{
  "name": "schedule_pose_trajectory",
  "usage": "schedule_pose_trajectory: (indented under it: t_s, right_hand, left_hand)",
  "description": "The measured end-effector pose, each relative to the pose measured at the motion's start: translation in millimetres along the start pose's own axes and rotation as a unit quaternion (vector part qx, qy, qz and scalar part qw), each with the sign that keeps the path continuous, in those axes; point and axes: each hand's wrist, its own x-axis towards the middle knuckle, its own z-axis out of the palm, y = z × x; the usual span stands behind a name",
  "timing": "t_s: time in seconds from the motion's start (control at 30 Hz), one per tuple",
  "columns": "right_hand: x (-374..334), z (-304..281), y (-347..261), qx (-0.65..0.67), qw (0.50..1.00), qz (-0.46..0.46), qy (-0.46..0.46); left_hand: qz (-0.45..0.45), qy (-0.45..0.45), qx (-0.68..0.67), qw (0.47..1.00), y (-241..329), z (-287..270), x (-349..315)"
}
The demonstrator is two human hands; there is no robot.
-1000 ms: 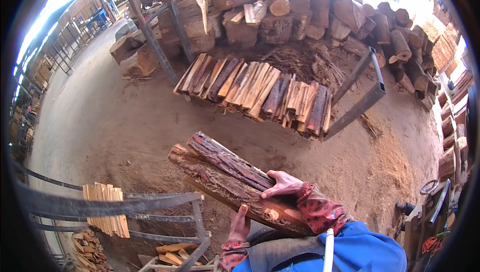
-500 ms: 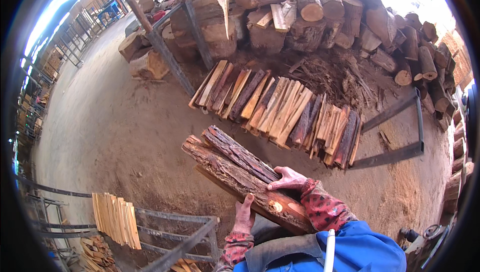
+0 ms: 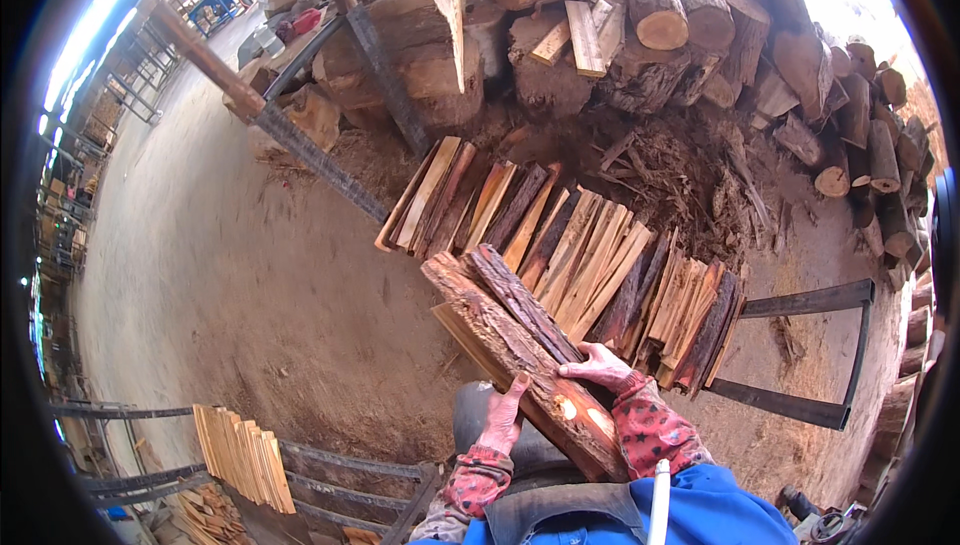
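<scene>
A small bundle of rough, bark-covered wood slabs [image 3: 525,350] lies tilted in front of my body. My left hand [image 3: 502,417] grips its near left side, thumb up against the edge. My right hand [image 3: 602,367] closes over the top slab from the right. The bundle's far end reaches over the near edge of a long row of split wood pieces [image 3: 585,255], stacked side by side on a metal rack [image 3: 800,303]. Whether the bundle touches the row, I cannot tell.
Behind the row rises a pile of logs [image 3: 655,5], with bark scraps [image 3: 680,170] before it. Slanted metal posts [image 3: 320,165] stand at the far left. At the lower left, pale thin boards [image 3: 242,455] rest on metal rails [image 3: 350,465] above more cut wood [image 3: 210,515].
The bundle, held in both hands, has moved closer to the stacked row, and its far end now overlaps the row in view. The head view has shifted, bringing the row nearer.
</scene>
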Motion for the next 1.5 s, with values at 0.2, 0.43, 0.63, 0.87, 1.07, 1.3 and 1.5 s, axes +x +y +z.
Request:
schedule_pose_trajectory:
  t_s: [0.2,0.43,0.63,0.87,1.07,1.3,1.5]
  right_hand:
    - [20.9,-18.5,-18.0,0.067,0.996,0.035,0.052]
    - [72.9,16.5,3.7,0.172,0.966,0.094,0.17]
    - [146.6,68.5,18.8,0.281,0.912,0.126,0.272]
    - [257.3,90.8,-28.0,0.422,0.849,0.099,0.301]
    - [378.0,99.4,-67.1,0.42,0.854,0.059,0.302]
    - [503.8,123.0,-135.3,0.453,0.856,0.028,0.248]
    - [624.6,144.9,-126.8,0.005,0.963,-0.119,0.242]
  left_hand:
    - [-0.053,0.027,0.072,0.996,36.2,32.5,47.4]
    - [-0.177,0.029,0.175,0.968,86.4,22.0,111.1]
    - [-0.193,0.047,0.204,0.959,151.0,21.0,167.6]
    - [-0.117,-0.021,0.315,0.941,212.0,-2.9,277.8]
    - [-0.052,-0.045,0.413,0.908,287.2,-23.4,380.5]
    - [0.055,-0.066,0.503,0.86,399.1,-41.9,461.0]
    - [0.234,0.122,0.666,0.698,417.9,-135.1,565.7]
